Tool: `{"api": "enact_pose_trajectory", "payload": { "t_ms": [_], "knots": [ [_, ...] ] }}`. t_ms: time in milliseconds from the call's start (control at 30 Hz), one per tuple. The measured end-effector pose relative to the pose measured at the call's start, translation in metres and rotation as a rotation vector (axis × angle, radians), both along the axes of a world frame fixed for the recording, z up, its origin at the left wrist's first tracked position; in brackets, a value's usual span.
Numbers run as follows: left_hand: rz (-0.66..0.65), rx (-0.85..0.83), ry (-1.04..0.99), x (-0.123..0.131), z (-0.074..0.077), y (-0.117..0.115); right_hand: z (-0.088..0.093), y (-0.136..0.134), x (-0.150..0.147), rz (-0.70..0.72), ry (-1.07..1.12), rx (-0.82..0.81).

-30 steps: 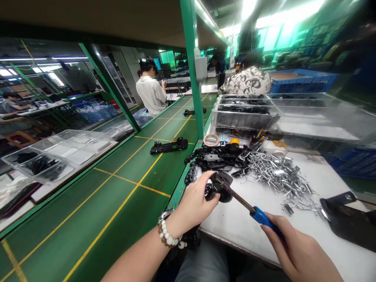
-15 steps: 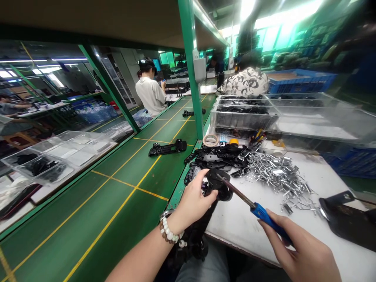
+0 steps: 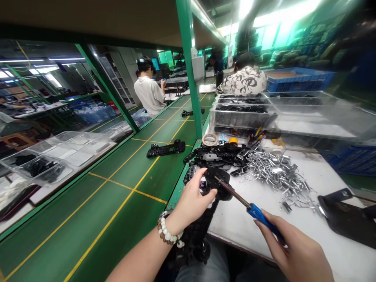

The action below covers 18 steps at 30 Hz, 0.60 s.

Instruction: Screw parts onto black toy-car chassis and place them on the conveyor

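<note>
My left hand [image 3: 192,201], with a bead bracelet on the wrist, grips a black wheeled toy-car chassis [image 3: 216,185] at the near edge of the white workbench [image 3: 299,223]. In my right hand [image 3: 292,252] I hold a blue-handled soldering iron [image 3: 249,207], its dark tip resting on the top of the chassis. Just behind it lie a heap of black plastic chassis parts [image 3: 219,154] and a pile of small silver metal clips [image 3: 274,172].
A green conveyor belt [image 3: 117,188] with yellow lines runs on the left, carrying a black chassis [image 3: 166,149]. Clear plastic trays [image 3: 243,113] of parts, a tape roll [image 3: 210,139], a black stand [image 3: 345,217], blue crates and two seated co-workers [image 3: 149,92] are around.
My left hand has tilted the chassis slightly upward and away. The soldering iron has shifted a little left with it, its tip staying on the part. The view has drifted slightly.
</note>
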<state>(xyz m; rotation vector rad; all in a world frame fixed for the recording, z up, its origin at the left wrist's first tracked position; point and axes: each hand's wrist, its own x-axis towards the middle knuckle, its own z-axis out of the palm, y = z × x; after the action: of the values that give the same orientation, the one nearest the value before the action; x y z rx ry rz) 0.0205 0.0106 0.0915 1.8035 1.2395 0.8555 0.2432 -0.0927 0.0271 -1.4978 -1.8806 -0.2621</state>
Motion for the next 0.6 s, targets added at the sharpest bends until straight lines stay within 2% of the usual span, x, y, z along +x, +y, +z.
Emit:
{"api": "enact_pose_trajectory", "payload": {
  "t_ms": [333, 600],
  "knots": [
    [0.040, 0.054, 0.100, 0.002, -0.001, -0.004, 0.000, -0.001, -0.007, 0.050, 0.017, -0.076],
    [0.032, 0.034, 0.079, 0.000, 0.002, 0.000, -0.010, -0.004, 0.008, 0.023, 0.017, -0.180]
  ]
}}
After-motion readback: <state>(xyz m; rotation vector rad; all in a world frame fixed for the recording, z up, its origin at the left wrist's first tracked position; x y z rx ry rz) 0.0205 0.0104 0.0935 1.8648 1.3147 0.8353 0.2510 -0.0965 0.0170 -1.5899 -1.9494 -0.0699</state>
